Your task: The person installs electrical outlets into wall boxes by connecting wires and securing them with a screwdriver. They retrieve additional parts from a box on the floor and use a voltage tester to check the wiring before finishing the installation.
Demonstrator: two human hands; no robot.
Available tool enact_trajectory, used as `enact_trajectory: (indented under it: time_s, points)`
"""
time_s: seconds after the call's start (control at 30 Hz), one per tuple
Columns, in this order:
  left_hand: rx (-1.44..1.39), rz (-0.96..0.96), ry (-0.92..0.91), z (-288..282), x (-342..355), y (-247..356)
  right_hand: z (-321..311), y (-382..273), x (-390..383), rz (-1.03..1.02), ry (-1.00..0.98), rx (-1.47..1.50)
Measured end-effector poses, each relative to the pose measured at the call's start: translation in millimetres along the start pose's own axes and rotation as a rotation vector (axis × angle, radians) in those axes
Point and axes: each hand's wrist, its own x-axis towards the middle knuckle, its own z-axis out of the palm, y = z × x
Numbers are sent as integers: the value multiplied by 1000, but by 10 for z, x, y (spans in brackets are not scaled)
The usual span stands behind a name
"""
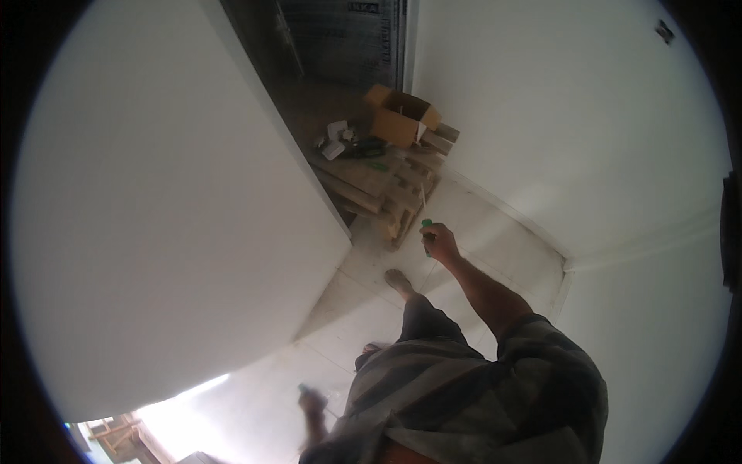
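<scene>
My right hand (442, 243) is closed around a screwdriver (427, 223) with a green handle. Its thin, pale shaft points away from me, toward the wooden pallet (363, 203). Low in the picture, my left hand (313, 400) hangs by my side, blurred by motion. A small greenish thing (304, 387) shows at its fingers, too smeared to name. My bare foot stands forward on the tiled floor between the two hands.
On the pallet stand an open cardboard box (399, 122), white pieces (334, 143) and dark tools (368, 147). A white wall or panel (178, 216) ends in an edge at my left; another white wall (556, 131) runs along my right. Bright light enters at lower left.
</scene>
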Motion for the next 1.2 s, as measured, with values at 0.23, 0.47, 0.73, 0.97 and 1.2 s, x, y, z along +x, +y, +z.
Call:
enact_trajectory:
  time_s: [0.23,0.47,0.73,0.97,1.2]
  points:
    - [1068,214,89,805,-625,-18,313,321,1570,-102,-137,-235]
    - [769,100,94,1254,-986,342,525,400,2170,-87,-375,-510]
    - [587,42,154,1486,-1100,469,516,413,2353,-77,-387,-402]
    - [668,4,203,1567,-1075,407,739,237,2833,-310,-334,-217]
    - [608,215,107,1813,-1416,686,1597,135,3586,-383,-529,-460]
